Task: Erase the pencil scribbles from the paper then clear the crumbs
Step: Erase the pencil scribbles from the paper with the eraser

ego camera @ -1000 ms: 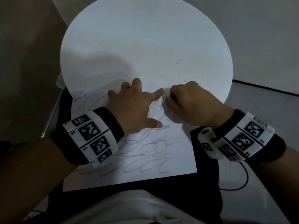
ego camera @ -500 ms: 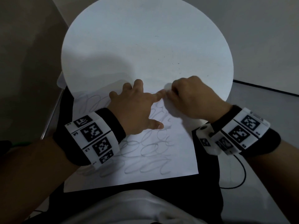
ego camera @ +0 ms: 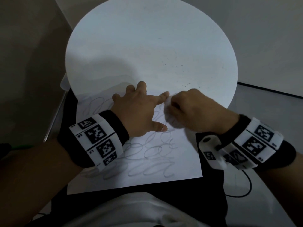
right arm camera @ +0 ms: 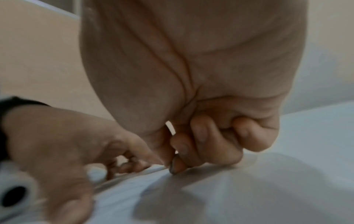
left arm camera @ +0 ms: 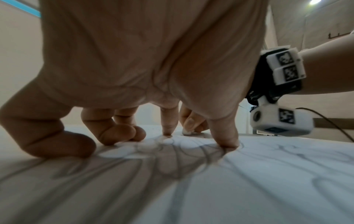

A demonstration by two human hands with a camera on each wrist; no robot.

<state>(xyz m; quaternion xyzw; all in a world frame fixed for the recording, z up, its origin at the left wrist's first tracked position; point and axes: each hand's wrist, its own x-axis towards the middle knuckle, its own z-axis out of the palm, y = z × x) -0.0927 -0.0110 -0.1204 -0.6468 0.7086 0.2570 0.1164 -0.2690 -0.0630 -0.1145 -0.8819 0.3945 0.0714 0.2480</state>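
Observation:
A white sheet of paper [ego camera: 183, 163] with looping pencil scribbles [ego camera: 147, 172] lies over the near edge of a round white table [ego camera: 147, 38]. My left hand [ego camera: 139, 112] presses it flat with spread fingers [left arm camera: 224, 136]. Just right of the left index fingertip, my right hand [ego camera: 191, 110] is curled and motion-blurred. It pinches a small white eraser [left arm camera: 186, 133] whose tip touches the paper at its upper part. In the right wrist view the right hand [right arm camera: 191, 75] has its fingers folded in tight. Dark crumbs [ego camera: 182, 71] dot the table beyond the hands.
The paper's near half hangs off the table over a black surface [ego camera: 211, 185] in front of my white shirt [ego camera: 131, 210]. A black cable [ego camera: 244, 192] loops on the grey floor at the right. Walls stand close on the left and behind.
The right hand has rubbed back and forth over a short stretch beside the left index fingertip and is now blurred. The left hand stays pressed on the paper.

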